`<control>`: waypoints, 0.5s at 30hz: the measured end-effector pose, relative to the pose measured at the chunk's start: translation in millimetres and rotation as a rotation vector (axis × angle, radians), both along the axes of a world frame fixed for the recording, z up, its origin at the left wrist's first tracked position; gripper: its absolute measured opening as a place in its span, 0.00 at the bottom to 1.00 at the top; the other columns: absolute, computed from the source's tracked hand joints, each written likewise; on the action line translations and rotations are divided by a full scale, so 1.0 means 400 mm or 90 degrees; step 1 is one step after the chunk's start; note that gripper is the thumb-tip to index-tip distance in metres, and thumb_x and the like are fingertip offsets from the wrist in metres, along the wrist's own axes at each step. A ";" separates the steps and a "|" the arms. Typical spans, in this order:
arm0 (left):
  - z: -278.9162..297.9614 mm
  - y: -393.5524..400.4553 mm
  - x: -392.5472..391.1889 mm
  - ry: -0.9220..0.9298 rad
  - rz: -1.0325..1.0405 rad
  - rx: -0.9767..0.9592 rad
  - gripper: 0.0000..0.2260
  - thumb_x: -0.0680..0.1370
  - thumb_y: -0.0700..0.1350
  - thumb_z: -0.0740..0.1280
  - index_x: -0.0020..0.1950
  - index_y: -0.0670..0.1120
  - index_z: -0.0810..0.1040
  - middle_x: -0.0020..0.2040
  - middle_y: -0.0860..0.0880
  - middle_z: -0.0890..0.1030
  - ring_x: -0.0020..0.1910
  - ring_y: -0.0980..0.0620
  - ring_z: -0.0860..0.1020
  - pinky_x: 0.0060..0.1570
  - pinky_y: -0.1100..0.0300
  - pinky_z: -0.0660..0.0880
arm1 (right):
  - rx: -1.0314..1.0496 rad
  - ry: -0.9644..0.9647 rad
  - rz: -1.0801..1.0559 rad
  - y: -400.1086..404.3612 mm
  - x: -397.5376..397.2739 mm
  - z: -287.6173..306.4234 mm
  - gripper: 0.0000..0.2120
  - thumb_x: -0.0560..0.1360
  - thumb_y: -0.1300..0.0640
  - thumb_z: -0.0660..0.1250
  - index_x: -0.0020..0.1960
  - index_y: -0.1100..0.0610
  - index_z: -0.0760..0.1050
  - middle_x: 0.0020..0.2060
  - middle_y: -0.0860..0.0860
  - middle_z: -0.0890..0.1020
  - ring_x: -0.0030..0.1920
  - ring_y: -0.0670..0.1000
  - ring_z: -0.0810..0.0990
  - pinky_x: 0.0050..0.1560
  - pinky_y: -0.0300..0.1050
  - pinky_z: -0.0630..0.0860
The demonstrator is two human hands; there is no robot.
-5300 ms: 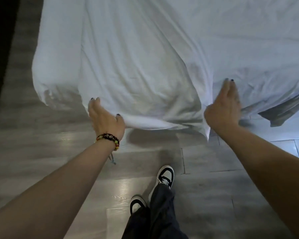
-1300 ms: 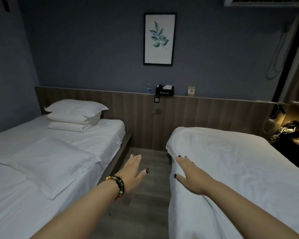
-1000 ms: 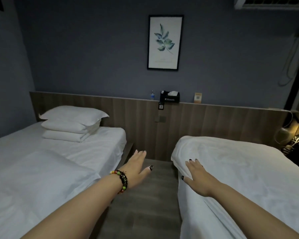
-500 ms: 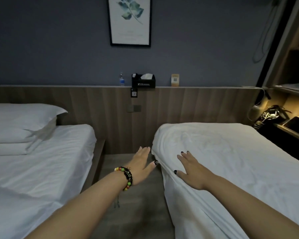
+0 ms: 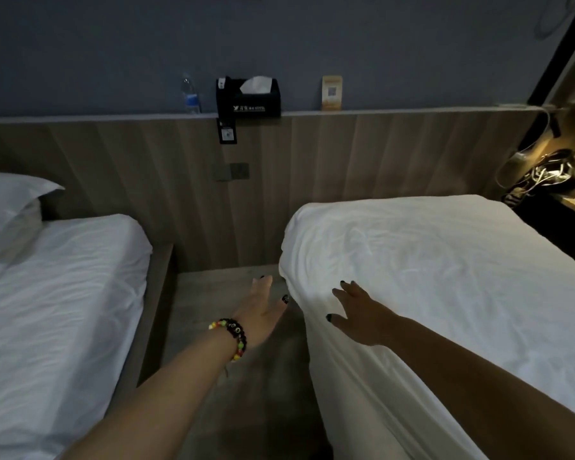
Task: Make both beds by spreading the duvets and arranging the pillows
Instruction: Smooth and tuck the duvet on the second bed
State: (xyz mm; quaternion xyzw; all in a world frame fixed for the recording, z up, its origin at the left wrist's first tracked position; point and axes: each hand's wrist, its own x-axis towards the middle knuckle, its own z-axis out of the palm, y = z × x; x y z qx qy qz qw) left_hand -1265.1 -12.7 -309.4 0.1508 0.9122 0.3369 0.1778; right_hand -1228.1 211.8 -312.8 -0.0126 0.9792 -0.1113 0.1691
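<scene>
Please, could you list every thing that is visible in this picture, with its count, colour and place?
duvet: one, white, spread over the right bed
left bed: one, white sheet, at the left
pillow: one visible, white, head of the left bed
tissue box: one, black, on the ledge
water bottle: one, clear with blue label, left of the tissue box
card: one, yellowish, right of the tissue box
bracelet: one, beaded, multicoloured, left wrist
left hand: open, over the floor between the beds
right hand: open, flat on the duvet's edge
</scene>
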 end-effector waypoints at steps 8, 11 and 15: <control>-0.144 -0.026 -0.411 -0.029 -0.012 -0.039 0.31 0.81 0.57 0.55 0.78 0.44 0.48 0.79 0.46 0.50 0.77 0.51 0.49 0.76 0.53 0.50 | 0.000 -0.103 -0.052 0.004 -0.342 -0.139 0.35 0.81 0.44 0.57 0.79 0.57 0.45 0.78 0.54 0.45 0.78 0.55 0.45 0.76 0.51 0.53; -0.149 -0.023 -0.558 -0.064 -0.022 -0.033 0.31 0.82 0.57 0.54 0.79 0.45 0.47 0.79 0.46 0.48 0.78 0.51 0.47 0.75 0.56 0.47 | -0.001 -0.136 -0.076 0.008 -0.458 -0.155 0.35 0.80 0.44 0.58 0.79 0.57 0.45 0.78 0.54 0.47 0.78 0.54 0.45 0.76 0.51 0.53; -0.145 0.000 -0.756 -0.052 -0.060 -0.055 0.30 0.82 0.55 0.55 0.79 0.44 0.47 0.79 0.46 0.50 0.77 0.50 0.50 0.75 0.57 0.49 | -0.037 -0.103 -0.137 0.024 -0.618 -0.141 0.34 0.81 0.45 0.57 0.79 0.55 0.45 0.78 0.53 0.46 0.78 0.54 0.47 0.75 0.49 0.54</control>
